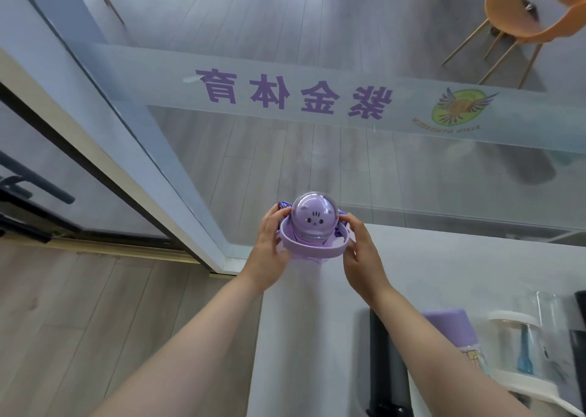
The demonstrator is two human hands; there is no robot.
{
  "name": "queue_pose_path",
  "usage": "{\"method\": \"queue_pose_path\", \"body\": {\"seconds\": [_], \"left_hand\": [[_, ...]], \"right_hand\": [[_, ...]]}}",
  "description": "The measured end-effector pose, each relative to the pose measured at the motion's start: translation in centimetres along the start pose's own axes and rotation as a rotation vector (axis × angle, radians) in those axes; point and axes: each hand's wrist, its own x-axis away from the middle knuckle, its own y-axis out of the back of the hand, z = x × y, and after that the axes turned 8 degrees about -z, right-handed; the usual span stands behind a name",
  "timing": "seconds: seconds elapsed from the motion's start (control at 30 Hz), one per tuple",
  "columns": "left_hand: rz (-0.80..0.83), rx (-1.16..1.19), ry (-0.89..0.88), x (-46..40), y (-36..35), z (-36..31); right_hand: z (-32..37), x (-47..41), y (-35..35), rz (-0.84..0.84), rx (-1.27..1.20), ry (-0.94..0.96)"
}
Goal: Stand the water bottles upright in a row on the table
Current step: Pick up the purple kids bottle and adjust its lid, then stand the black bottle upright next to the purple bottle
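Note:
A purple water bottle with a clear dome lid, a cat face and a lilac ring handle stands upright at the far left corner of the grey table. My left hand grips its left side and my right hand grips its right side. Near the table's front right lie a black bottle, a purple bottle and a clear bottle with a white lid. My right forearm partly hides them.
A glass partition with purple lettering runs right behind the table. A glass door frame slants at the left. An orange chair stands beyond the glass. Wooden floor lies left of the table.

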Motion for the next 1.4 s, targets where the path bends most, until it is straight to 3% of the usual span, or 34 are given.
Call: {"method": "queue_pose_path", "body": {"seconds": [0.13,0.33,0.63,0.93,1.07,1.4], "left_hand": [[-0.045,-0.120,-0.006,0.9,0.7,0.4],[-0.063,-0.221,0.212,4.3,0.0,-0.1],[0.169,-0.365,0.319,13.8,-6.1,0.6],[0.353,-0.220,0.537,22.3,-12.5,0.6],[0.337,-0.109,0.568,24.4,-14.1,0.2],[0.187,-0.041,0.566,25.9,-15.3,-1.6]], "right_hand": [[-0.1,0.4,1.4,0.041,0.119,0.048],[-1.3,3.1,4.7,0.092,0.219,-0.034],[-5.4,12.5,12.4,0.254,0.420,-0.045],[-9.5,20.3,14.7,0.489,0.545,0.136],[-11.5,21.7,15.0,0.532,0.680,0.304],[-10.9,22.4,15.4,0.524,0.626,0.286]]}}
